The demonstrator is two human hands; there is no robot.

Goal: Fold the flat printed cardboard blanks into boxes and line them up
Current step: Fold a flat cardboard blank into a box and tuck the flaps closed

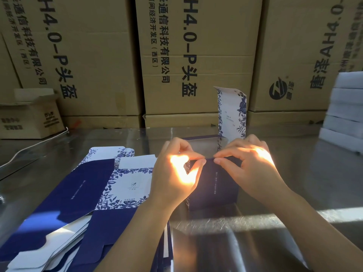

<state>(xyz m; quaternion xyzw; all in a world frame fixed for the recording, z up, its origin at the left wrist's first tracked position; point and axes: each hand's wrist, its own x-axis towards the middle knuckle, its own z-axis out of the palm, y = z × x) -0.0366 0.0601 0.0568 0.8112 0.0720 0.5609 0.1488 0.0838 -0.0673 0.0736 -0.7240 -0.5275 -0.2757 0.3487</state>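
– Navy box [214, 187] stands mid-table [304, 173]. Where are your fingers?
– Your left hand [174, 173] and right hand [253, 169] both pinch its top edge.
– And around you?
– Blanks [78, 193] lie just left, under your forearm. A second box [232, 112] stands just behind, cartons [196, 55] wall the back, and a white stack [343, 110] sits far right.

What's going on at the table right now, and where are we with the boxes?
A person is partway through folding one box. The left hand and the right hand both pinch the top edge of a dark blue box that stands on the metal table. Behind it, one printed box stands upright with its top flap open. A stack of flat blanks lies to the left, not yet folded.
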